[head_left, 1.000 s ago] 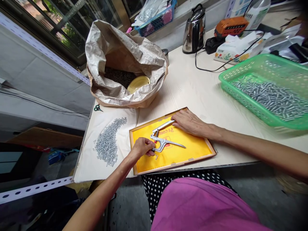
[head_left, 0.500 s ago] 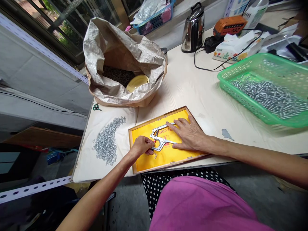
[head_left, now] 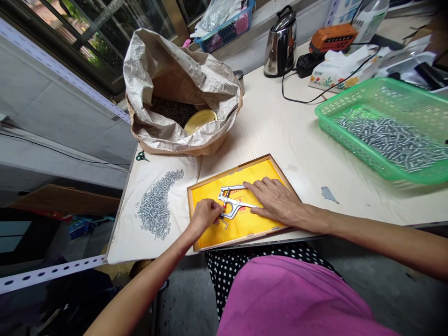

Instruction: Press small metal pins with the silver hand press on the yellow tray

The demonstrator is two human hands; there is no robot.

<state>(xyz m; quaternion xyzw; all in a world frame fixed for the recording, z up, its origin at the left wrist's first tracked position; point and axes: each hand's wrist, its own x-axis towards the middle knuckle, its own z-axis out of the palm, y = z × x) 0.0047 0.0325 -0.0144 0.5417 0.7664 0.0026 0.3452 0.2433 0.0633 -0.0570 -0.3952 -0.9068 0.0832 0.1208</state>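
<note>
Silver hand pliers [head_left: 235, 205] with a spring between the arms lie over a yellow-lined shallow wooden tray [head_left: 206, 242]. My right hand [head_left: 275, 198] is wrapped round the ends of both handles. At the jaws, my left hand [head_left: 206, 214] is closed in a pinch; what its fingertips hold is hidden. A little red shows at the jaw beside those fingertips. Just below them, small metal pins [head_left: 225, 225] lie on the yellow lining.
Left of the tray spreads a heap of small silver pins [head_left: 154, 205]. Behind stand green scissors [head_left: 142, 156], a woven sack [head_left: 189, 147] holding dark pieces and a yellow bowl [head_left: 200, 120], and a kettle [head_left: 280, 46]. A green basket [head_left: 367, 163] of metal pins sits at right.
My right hand's fingers have drawn in from spread to curled, and the pliers' upper handle has moved closer to the lower one. My left hand stays at the jaws.
</note>
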